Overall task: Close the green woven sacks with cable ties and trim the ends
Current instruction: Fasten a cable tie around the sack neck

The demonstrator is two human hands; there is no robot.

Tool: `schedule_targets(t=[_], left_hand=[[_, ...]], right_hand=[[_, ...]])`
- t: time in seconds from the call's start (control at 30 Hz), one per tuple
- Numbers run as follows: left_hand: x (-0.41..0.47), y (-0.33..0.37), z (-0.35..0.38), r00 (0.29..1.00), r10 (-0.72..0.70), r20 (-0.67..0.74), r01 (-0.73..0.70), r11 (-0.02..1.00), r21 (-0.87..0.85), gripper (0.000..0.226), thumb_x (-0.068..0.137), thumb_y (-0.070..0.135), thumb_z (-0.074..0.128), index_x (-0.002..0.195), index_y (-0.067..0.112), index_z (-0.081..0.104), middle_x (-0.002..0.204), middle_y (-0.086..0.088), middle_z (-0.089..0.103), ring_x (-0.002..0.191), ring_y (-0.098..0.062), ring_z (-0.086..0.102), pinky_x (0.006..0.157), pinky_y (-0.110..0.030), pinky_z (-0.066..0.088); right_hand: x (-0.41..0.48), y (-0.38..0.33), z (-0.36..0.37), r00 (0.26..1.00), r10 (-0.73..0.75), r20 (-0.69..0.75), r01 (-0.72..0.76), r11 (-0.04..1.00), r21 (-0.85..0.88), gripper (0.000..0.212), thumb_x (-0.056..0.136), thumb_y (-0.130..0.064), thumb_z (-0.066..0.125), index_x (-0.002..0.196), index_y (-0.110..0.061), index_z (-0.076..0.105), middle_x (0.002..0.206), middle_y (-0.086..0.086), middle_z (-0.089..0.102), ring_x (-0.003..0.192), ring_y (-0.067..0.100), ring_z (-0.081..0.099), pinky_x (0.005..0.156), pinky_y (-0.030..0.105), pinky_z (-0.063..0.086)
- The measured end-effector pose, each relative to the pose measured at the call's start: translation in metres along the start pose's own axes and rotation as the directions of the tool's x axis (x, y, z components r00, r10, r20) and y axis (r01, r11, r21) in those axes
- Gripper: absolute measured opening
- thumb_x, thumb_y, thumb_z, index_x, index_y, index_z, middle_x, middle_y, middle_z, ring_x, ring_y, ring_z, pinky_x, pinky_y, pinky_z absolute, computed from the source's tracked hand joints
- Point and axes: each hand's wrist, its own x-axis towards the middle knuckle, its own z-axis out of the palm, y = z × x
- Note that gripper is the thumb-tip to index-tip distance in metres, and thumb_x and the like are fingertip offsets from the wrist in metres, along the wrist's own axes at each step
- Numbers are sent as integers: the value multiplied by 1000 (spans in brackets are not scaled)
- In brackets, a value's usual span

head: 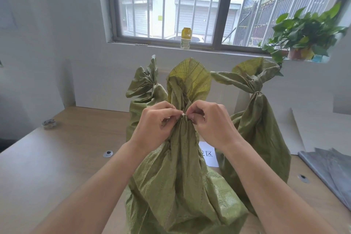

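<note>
Left hand (157,119) and right hand (207,119) together, pinching white cable tie (183,114) at near sack (180,167) neck; risk: gathered weave slips free if pinch loosens

Left of the front sack (178,186) the worktop (66,157) lies open as bare wood — only a tape roll (49,123) sits far out, near the wall. Just behind the front sack stand the left rear sack (144,89) and right rear sack (260,129), flanking its flared top. Far right of it, grey sheets (330,169) cover the worktop. At its neck the left hand (157,119) and right hand (210,121) pinch a cable tie (183,114), blocking the near side.
</note>
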Motion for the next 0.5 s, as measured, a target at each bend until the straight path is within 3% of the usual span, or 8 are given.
schedule_targets(t=[0.33,0.5], left_hand=[[0,-3,3,999,38,8,-38,999,-15,23,94,-1,73,113,8,81,94,-2,73,83,-16,71,70,-35,61],[-1,-2,6,997,-54,-55,52,998,-46,23,93,-1,75,112,10,82,95,1,76,85,-13,74,75,-34,64]], right_hand=[[2,2,5,1000,-14,9,14,998,-67,28,97,2,58,100,-19,77,91,-6,75,89,13,71,83,34,59],[-2,1,4,999,25,-47,-23,999,45,28,95,4,61,96,-20,76,88,-10,75,85,-3,69,76,6,48]])
